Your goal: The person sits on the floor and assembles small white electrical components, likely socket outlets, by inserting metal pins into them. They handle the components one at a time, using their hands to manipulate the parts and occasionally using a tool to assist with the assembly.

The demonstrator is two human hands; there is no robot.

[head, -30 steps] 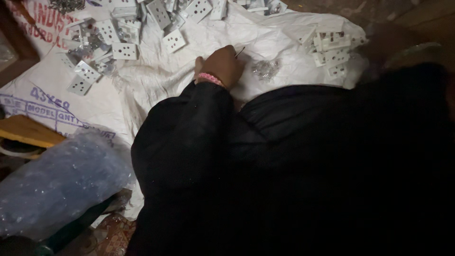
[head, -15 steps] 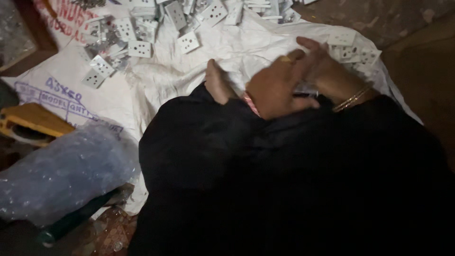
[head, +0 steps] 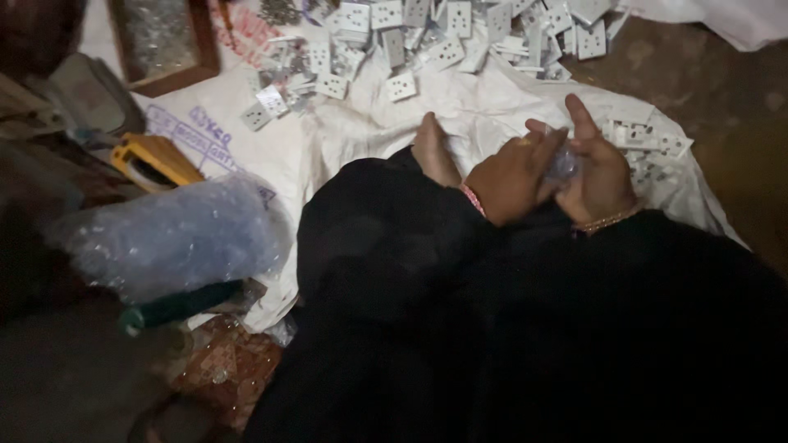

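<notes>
Left hand and right hand meet above the lap, fingers curled toward each other, black sleeves covering both arms

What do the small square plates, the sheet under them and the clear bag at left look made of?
Square plates: likely moulded plastic, matte white, punched holes. Sheet: seemingly woven sacking, white, creased. Clear bag: thin plastic film, shiny, wrinkled.

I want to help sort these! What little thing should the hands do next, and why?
Probably lift the right hand aside so the small clear item pinched between it and the left hand can be seen. Both hands meet over the white sack cloth, and what they hold is too blurred to tell.
</notes>
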